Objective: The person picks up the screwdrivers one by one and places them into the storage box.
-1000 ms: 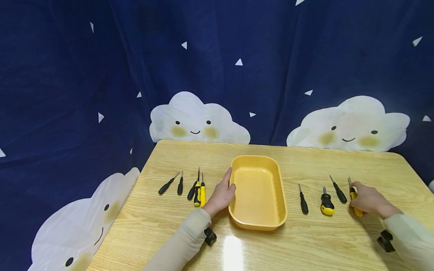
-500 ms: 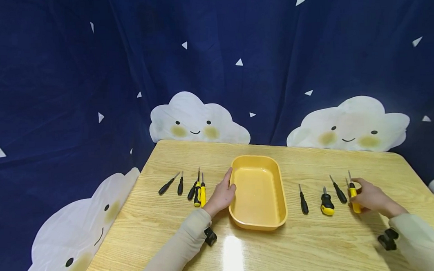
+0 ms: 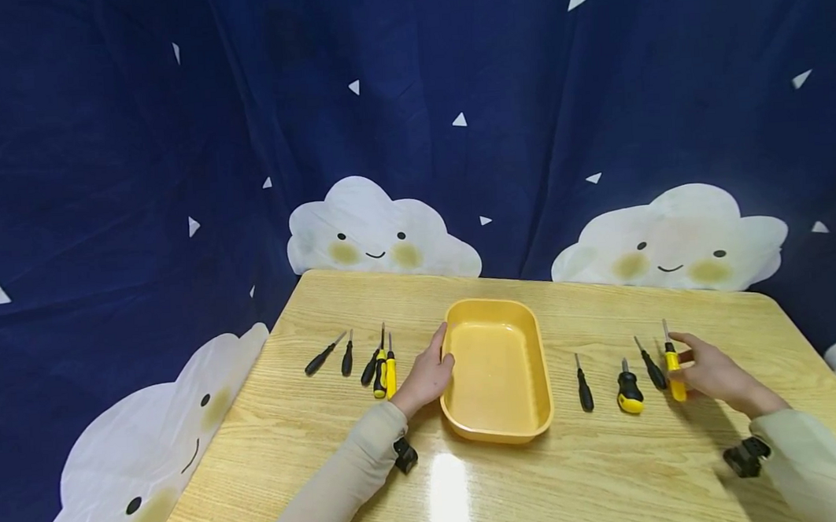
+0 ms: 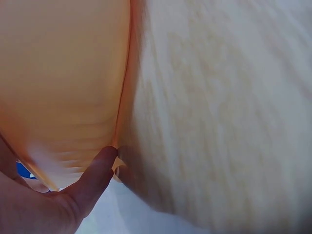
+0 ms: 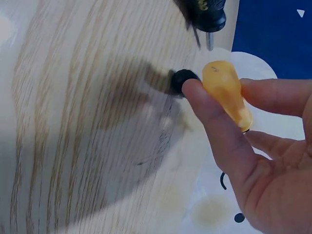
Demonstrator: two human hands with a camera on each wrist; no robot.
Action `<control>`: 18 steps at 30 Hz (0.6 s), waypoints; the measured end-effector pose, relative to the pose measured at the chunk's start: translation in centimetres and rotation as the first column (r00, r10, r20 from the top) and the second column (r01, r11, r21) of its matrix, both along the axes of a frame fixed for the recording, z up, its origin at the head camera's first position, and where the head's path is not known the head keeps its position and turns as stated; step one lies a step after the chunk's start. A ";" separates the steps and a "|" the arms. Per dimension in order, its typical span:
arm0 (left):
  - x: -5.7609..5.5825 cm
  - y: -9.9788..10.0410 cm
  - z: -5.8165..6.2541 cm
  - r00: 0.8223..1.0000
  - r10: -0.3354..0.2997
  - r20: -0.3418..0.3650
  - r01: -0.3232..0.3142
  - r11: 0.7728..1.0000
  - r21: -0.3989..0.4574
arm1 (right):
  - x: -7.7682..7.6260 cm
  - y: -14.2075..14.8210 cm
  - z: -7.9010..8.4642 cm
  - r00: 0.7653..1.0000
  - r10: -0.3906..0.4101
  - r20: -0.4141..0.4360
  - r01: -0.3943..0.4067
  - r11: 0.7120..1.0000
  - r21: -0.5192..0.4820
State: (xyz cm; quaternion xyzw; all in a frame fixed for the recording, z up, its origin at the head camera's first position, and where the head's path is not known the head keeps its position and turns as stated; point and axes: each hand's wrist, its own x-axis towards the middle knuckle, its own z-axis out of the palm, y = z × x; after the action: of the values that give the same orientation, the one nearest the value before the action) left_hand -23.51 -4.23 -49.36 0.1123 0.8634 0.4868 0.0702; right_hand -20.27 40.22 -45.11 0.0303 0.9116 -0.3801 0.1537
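My left hand (image 3: 427, 377) holds the left wall of a yellow rectangular tray (image 3: 495, 383), thumb across its rim. The left wrist view shows a digit (image 4: 92, 178) pressed to the tray's wall (image 4: 73, 112). On the right, my right hand (image 3: 711, 372) pinches a yellow-handled screwdriver (image 3: 676, 385) between thumb and fingers, its shaft pointing toward the back of the table. Seen from the right wrist, the yellow handle (image 5: 222, 87) is raised over the wood. A slim black screwdriver (image 3: 654, 372) lies just left of it.
A stubby black-and-yellow screwdriver (image 3: 630, 396) and another slim black screwdriver (image 3: 585, 392) lie between the tray and my right hand. Left of the tray lie several more, among them a yellow screwdriver (image 3: 392, 377) and a black screwdriver (image 3: 317, 362). A blue curtain (image 3: 411, 135) hangs behind.
My right hand has picked up the yellow-handled screwdriver and moved it slightly left and away from me. The left hand and the tray have stayed in place.
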 end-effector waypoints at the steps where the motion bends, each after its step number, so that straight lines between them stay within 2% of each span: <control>1: 0.0 0.0 0.0 1.000 -0.001 0.002 0.001 1.000 0.001 | 0.1 -0.1 0.1 1.000 0.008 -0.010 -0.009 1.000 -0.014; 5: -0.1 0.0 -0.1 1.000 0.001 0.003 -0.001 1.000 0.008 | 0.4 -0.6 0.3 0.998 0.035 -0.050 -0.038 0.998 -0.056; 11: -0.1 0.0 -0.1 1.000 0.003 -0.003 -0.003 1.000 0.005 | 0.6 -1.6 0.7 0.995 0.057 -0.086 -0.063 0.996 -0.065; 15: 0.0 0.1 0.1 1.000 0.000 -0.010 0.000 1.000 0.003 | 0.5 -2.1 0.8 0.996 0.060 -0.069 -0.067 0.991 -0.113; 18: 0.1 0.1 0.2 1.000 0.000 -0.009 0.001 1.000 0.004 | 0.4 -2.5 0.7 0.997 0.056 -0.054 -0.065 0.981 -0.184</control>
State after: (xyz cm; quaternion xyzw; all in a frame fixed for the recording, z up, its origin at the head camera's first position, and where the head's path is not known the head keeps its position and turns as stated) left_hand -23.39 -4.17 -49.19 0.1149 0.8628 0.4879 0.0662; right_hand -19.87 37.74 -44.37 -0.0211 0.8763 -0.4590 0.1451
